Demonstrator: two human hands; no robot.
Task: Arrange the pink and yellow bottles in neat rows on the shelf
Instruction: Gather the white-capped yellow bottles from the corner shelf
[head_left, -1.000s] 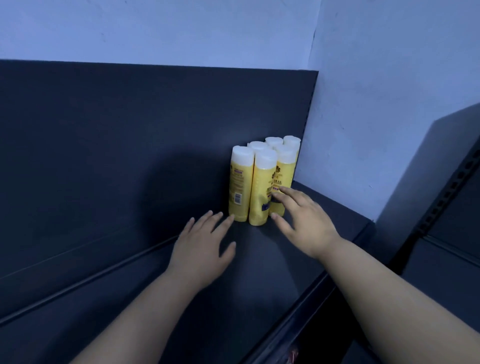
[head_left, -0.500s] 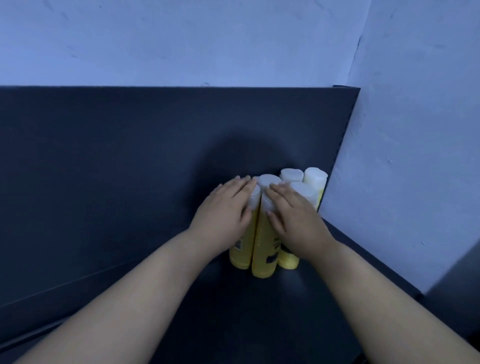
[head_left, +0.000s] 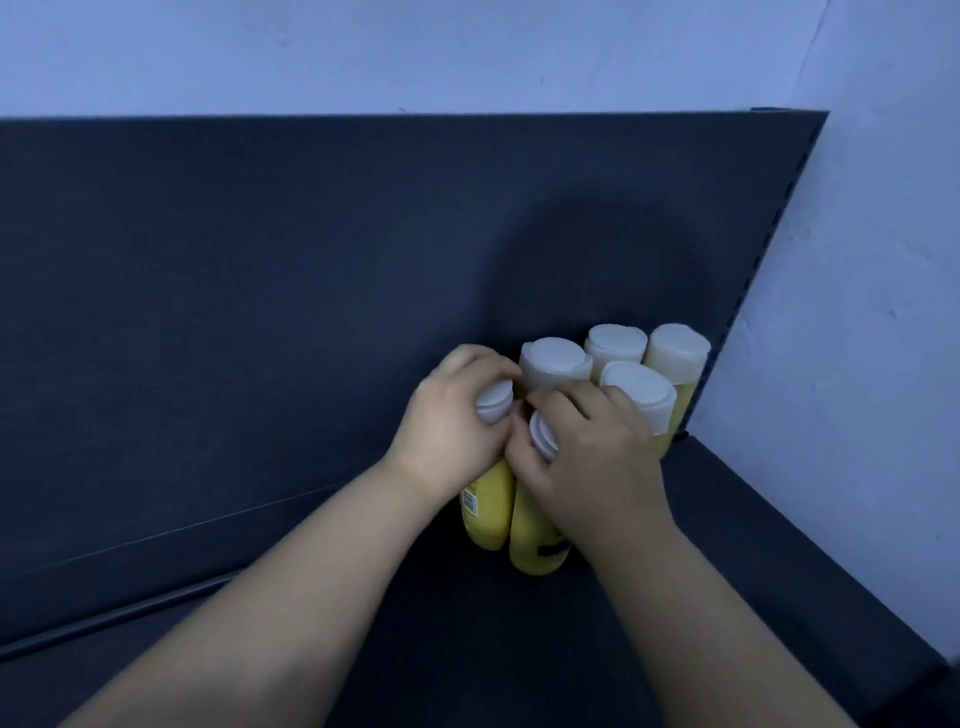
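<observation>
Several yellow bottles with white caps stand upright in the right back corner of a dark shelf. My left hand is closed around the cap end of the front left yellow bottle. My right hand grips the top of the front middle yellow bottle. Behind them the white caps of the back bottles show, one against the shelf's right edge. No pink bottle is in view.
The shelf's dark back panel rises behind the bottles. A pale wall closes the right side. The shelf floor runs bare to the left, and its front edge slants down at the right.
Both hands went from lying flat on the caps to closing around the tops of the two front bottles. The view has drawn closer to the bottles.
</observation>
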